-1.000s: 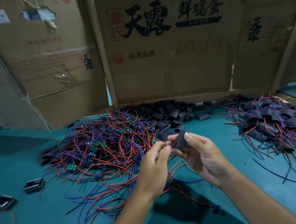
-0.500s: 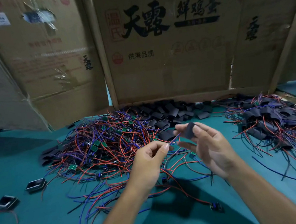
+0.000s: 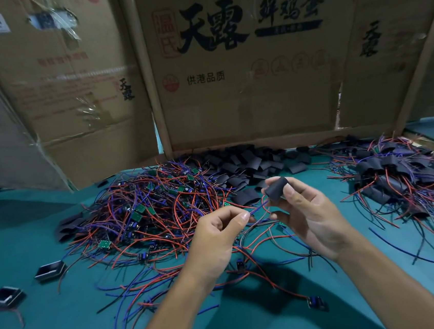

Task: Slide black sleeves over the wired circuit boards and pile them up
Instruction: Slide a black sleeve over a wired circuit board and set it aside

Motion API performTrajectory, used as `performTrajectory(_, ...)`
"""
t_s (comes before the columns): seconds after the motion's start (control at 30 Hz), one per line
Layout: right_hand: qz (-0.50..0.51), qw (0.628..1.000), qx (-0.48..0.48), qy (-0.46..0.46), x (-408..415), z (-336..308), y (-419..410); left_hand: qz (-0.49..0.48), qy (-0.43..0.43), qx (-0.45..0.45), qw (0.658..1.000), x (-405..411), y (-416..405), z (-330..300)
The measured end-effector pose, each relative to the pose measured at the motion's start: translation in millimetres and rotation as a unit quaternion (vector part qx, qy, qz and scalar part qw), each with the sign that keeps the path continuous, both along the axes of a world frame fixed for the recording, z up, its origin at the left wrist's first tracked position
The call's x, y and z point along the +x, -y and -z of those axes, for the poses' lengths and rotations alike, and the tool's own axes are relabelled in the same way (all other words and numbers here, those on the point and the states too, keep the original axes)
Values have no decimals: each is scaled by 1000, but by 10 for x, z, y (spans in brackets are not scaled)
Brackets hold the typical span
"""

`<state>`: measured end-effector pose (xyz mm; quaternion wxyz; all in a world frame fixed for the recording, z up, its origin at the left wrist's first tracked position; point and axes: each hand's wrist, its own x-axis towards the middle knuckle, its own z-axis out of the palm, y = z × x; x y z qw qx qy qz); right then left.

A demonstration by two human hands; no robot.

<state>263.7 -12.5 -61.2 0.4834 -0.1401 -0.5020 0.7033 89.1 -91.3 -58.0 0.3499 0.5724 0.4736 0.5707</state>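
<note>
My right hand (image 3: 305,215) pinches a black sleeve (image 3: 276,189) between thumb and fingers, held above the green table. Red and blue wires (image 3: 258,208) run out of the sleeve's lower end to my left hand (image 3: 218,235), which pinches them between thumb and forefinger. Whatever is inside the sleeve is hidden. A tangle of bare wired circuit boards (image 3: 146,212) lies to the left. Loose black sleeves (image 3: 248,165) are heaped at the back. The pile of sleeved boards (image 3: 404,174) sits at the right.
Cardboard boxes (image 3: 240,68) wall off the back of the green table (image 3: 39,317). Two small black rectangular parts (image 3: 50,270) (image 3: 6,296) lie at the left. A stray board with wires (image 3: 316,301) rests near my right forearm.
My hands have drawn apart. The right hand carried the sleeve up and to the right, while the left kept hold of the wires, which now stretch between them.
</note>
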Motion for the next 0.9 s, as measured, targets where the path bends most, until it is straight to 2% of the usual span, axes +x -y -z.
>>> performTrajectory(0.2,4,999,25,39,-27,39,0,-4,-4,3,1000,-5,2,-4)
performTrajectory(0.33,15,991,79,108,-68,78,37,-11,-20,-6,1000,9,5,-23)
performTrajectory(0.43,30,980,104,165,-159,141,88,-23,52,-70,996,27,-16,7)
performTrajectory(0.5,31,977,98,187,-217,178,121,-35,69,-93,993,35,-31,43)
performTrajectory(0.73,-3,975,64,214,-267,165,190,-52,25,-98,993,27,-100,176)
performTrajectory(0.9,85,965,29,246,-266,125,170,-38,-40,-111,992,16,-97,171)
